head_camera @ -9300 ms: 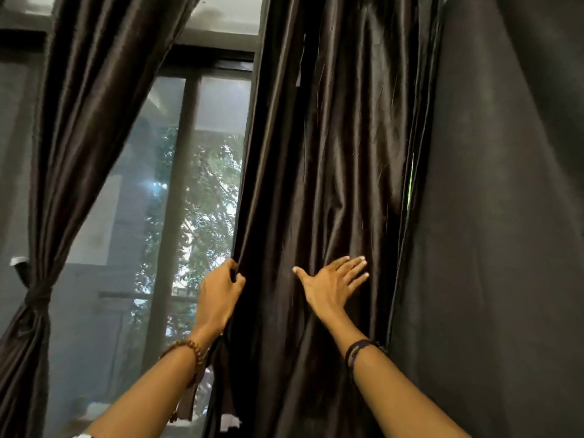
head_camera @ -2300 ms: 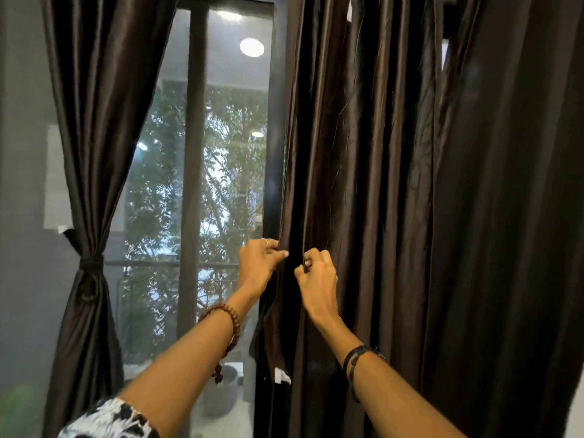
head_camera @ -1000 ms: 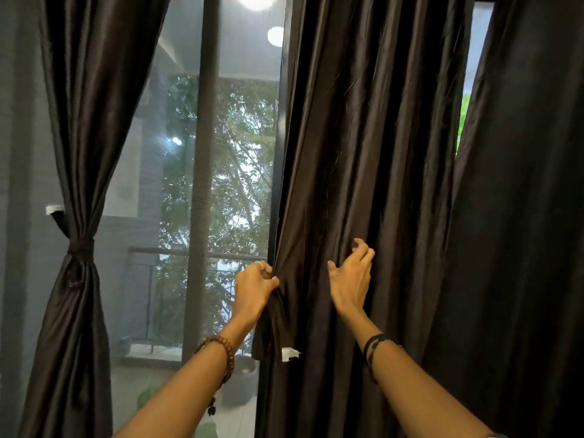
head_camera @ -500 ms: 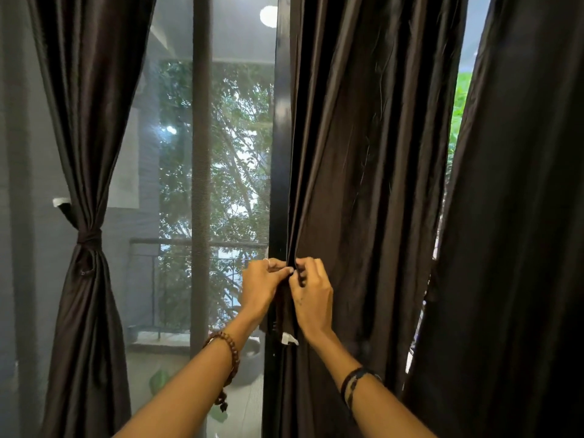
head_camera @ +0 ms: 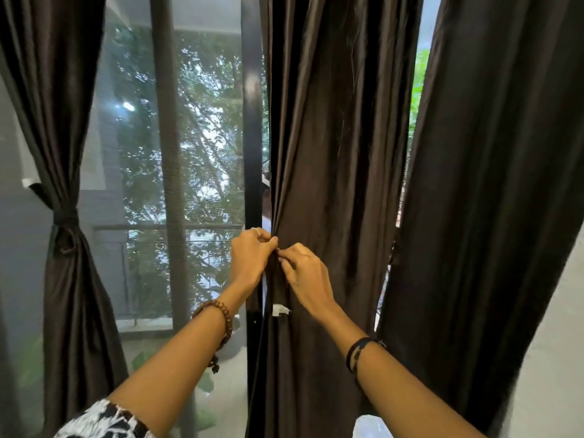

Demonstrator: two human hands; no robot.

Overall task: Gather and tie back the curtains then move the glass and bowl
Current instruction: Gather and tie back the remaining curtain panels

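Both the left hand [head_camera: 251, 259] and right hand [head_camera: 305, 276] pinch shut on the middle curtain [head_camera: 335, 184]'s leading edge beside the window frame [head_camera: 252, 153], its loose width hanging vertically rightward, nearer the right hand.

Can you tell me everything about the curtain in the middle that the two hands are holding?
The middle curtain is dark brown, shiny like satin, and hangs in long folds from above the picture to below it. It is not tied yet. The left hand and right hand pinch its left edge together, bunching the cloth there. A small white tag sticks out just under the hands. A black window frame stands along its left side, and a strip of daylight shows on its right.
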